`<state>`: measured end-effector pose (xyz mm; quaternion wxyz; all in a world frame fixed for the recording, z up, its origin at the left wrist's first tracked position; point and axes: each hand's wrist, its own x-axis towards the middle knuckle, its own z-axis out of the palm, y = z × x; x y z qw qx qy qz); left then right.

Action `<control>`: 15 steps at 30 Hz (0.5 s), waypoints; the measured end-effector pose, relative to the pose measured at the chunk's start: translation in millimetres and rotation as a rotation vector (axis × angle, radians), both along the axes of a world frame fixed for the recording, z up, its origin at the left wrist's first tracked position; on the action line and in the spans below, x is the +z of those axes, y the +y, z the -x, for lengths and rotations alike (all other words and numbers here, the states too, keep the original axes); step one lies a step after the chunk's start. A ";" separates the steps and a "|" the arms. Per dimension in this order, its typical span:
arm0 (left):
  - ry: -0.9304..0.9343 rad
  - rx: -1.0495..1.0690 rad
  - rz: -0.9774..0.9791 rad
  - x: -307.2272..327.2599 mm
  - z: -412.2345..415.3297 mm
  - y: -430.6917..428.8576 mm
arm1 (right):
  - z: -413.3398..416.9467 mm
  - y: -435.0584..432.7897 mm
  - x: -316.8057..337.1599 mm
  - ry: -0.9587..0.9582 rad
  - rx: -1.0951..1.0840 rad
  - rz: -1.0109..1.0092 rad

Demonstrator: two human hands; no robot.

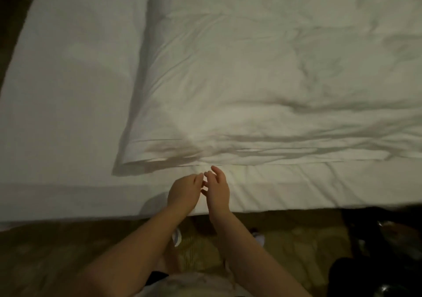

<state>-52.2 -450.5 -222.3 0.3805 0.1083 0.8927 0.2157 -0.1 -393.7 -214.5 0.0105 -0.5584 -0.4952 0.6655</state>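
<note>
A white duvet lies wrinkled over the bed, its near edge and left corner just beyond my hands. Under it a white fitted sheet covers the mattress. My left hand and my right hand hover side by side over the sheet at the bed's near edge, fingertips close together. Both have loosely bent fingers and hold nothing. Neither touches the duvet.
The mattress side drops to a patterned brown carpet. My feet in white shoes stand close to the bed. Dark objects sit on the floor at the right.
</note>
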 end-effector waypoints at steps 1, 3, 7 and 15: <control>0.036 -0.030 -0.015 10.0 -8.9 15.9 | -12.8 16.3 9.2 0.010 0.028 -0.062; 0.096 -0.060 -0.036 30.5 -27.6 47.8 | -41.1 53.0 28.1 0.017 0.057 -0.164; 0.147 -0.021 -0.144 66.5 -74.2 106.6 | -108.8 139.8 66.1 0.049 0.083 -0.305; 0.295 -0.259 -0.205 119.2 -156.0 222.6 | -238.6 299.4 131.9 -0.060 0.031 -0.574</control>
